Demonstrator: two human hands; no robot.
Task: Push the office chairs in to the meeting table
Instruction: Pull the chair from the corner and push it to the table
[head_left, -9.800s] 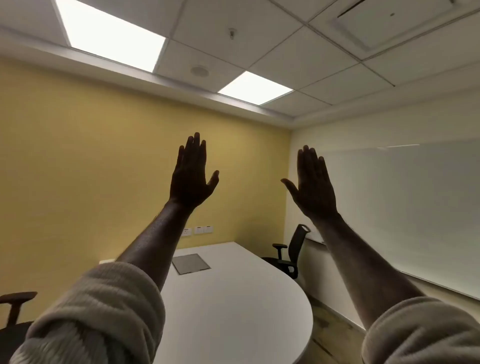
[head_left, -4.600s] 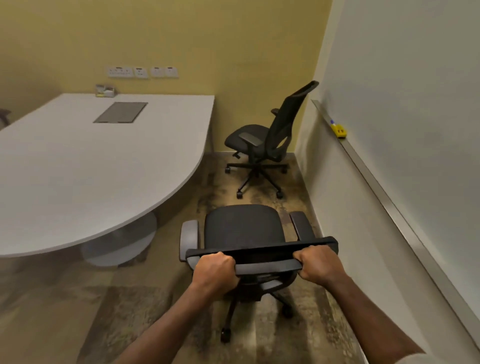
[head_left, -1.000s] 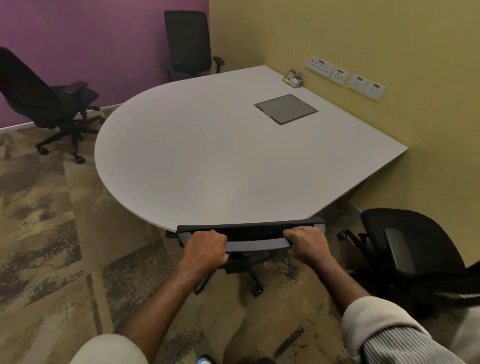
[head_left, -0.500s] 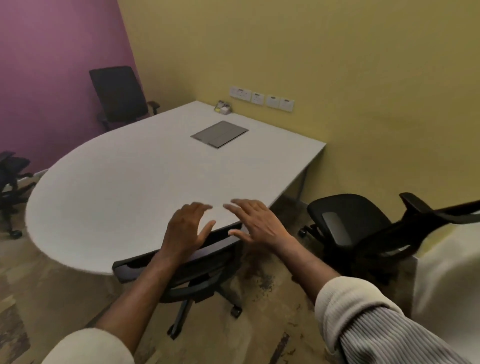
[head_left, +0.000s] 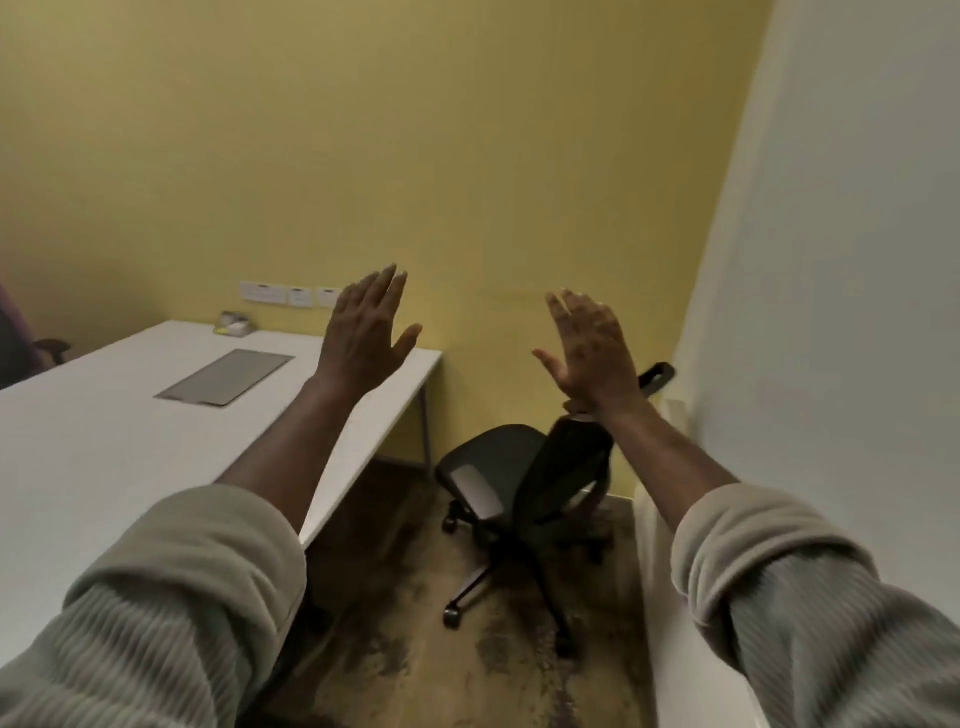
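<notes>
Both hands are raised in front of the person, palms forward and fingers spread wide, holding nothing — the left hand (head_left: 363, 332) over the far corner of the meeting table (head_left: 130, 447), the right hand (head_left: 592, 348) up near the white wall.

Largest below them is the meeting table, which runs under and to the left of the left forearm, its straight end meeting the yellow wall (head_left: 415, 156) beyond the left hand's fingertips. A grey inset panel (head_left: 226, 375) lies in the tabletop to the left of that hand.

Next comes the office chair (head_left: 524, 483), not yet pushed in. It stands on the floor below and between the two hands, nearer the right one: the top of its backrest sits just under the right wrist in this view. Its seat points toward the table's end leg and its back toward the white wall, so the chair already faces roughly the way it must travel — leftward, away from the right hand and under the tabletop. The gap between seat and table edge looks small but open.

My reading is that the right hand would reach the backrest first, and the left would have to cross over to share the push.

Smallest are the wall sockets (head_left: 288, 294), left of the left hand's fingers.
</notes>
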